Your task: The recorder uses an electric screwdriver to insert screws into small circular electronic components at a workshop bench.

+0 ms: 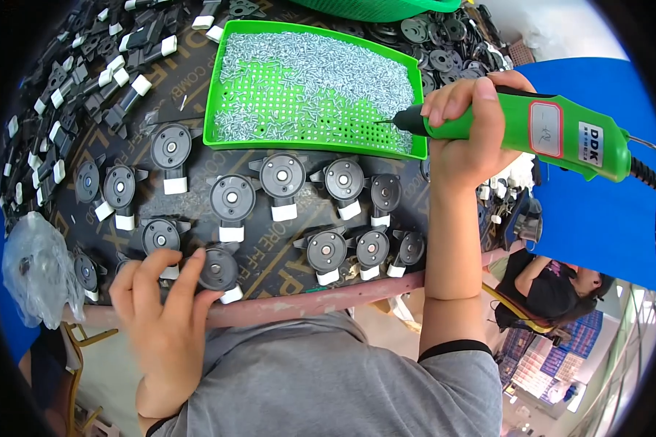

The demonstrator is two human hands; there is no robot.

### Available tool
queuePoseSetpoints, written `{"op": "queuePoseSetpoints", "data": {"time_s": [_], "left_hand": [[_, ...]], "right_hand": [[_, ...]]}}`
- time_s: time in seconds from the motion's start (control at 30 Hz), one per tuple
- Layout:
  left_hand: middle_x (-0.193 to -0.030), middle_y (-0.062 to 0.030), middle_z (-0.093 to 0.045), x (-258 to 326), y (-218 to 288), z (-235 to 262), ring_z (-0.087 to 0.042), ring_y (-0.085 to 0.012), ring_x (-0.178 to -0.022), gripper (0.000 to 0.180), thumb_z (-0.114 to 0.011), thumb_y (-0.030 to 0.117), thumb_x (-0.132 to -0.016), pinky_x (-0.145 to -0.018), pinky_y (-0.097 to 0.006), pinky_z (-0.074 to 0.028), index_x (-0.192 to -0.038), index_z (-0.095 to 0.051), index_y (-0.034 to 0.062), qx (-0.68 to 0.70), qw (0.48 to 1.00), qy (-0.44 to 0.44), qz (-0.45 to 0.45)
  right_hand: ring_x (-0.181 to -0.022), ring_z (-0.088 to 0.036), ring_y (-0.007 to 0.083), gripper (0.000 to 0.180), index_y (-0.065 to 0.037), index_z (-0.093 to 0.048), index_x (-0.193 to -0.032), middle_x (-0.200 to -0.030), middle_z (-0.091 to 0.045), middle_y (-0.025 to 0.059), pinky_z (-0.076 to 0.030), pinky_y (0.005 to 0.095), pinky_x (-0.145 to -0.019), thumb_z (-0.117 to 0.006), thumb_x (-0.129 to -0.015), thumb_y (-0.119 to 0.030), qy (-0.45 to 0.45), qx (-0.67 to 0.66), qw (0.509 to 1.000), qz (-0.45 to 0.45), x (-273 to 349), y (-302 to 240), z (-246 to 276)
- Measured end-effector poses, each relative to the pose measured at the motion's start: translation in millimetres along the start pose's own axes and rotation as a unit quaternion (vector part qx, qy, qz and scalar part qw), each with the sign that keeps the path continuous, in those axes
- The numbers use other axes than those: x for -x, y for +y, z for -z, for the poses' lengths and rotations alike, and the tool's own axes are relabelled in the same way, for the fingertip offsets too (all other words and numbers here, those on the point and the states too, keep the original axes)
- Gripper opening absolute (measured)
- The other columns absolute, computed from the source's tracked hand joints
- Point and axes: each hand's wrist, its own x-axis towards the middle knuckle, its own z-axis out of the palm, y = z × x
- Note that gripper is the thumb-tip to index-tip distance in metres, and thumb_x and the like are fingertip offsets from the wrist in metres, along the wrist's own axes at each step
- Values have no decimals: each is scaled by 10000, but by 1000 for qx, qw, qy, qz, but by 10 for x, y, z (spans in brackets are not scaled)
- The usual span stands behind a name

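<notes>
My left hand [164, 309] is at the near edge of the table, its thumb and index finger closed on the rim of a black round plastic part with a white end [219, 271]. My right hand [470, 127] is wrapped round a green electric screwdriver [568, 135], held level. The screwdriver's thin bit points left over the right side of a green perforated tray [210, 116], which holds many small silvery screws [328, 65]. Whether a screw sits on the bit is too small to tell. Several similar black parts [282, 175] lie between the tray and me.
Black pieces with white ends [116, 80] are heaped at the left, beside a clear plastic bag [40, 266]. Black discs [444, 62] are piled behind the tray near a green basket [379, 7]. A blue surface [576, 211] lies right; a person in black [550, 291] sits beyond.
</notes>
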Motion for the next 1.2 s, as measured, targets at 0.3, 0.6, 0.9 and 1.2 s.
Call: {"op": "queuePoseSetpoints", "data": {"time_s": [0.3, 0.6, 0.9, 1.2], "left_hand": [[-1175, -66, -563, -60, 272, -351, -493, -299, -1127, 555, -794, 172, -689, -936, -428, -402, -1217, -660, 64, 126, 989, 14, -78], [-1171, -118, -587, -83, 276, -640, -548, -339, -1064, 524, -810, 170, -769, -910, -434, -463, -1236, -626, 22, 347, 936, 29, -51], [-1150, -112, -602, -71, 281, -680, -559, -323, -1057, 508, -808, 145, -775, -889, -397, -493, -1235, -628, 29, 369, 927, 49, -50], [-1127, -105, -620, -92, 278, -654, -569, -313, -1012, 522, -808, 143, -773, -860, -394, -493, -1244, -621, 18, 366, 928, 46, -57]], "right_hand": [[-486, -479, 197, 202, -70, -477, -1129, -625, -477, 80, -454, 357, -507, -535, -935, -64, 9, 2, 1000, 18, 33, 8, -15], [-538, -494, 156, 196, -73, -455, -1192, -693, -500, 51, -472, 313, -498, -450, -1005, -134, -217, -107, 970, 27, 463, -1056, -316], [-499, -579, 197, 297, -88, -400, -1156, -709, -587, 76, -523, 360, -478, -618, -953, -77, -334, -124, 934, -13, 722, -966, -503], [-470, -566, 195, 276, -74, -394, -1103, -670, -575, 83, -505, 344, -457, -621, -946, -68, -397, -132, 908, -7, 587, -836, -491]]}}
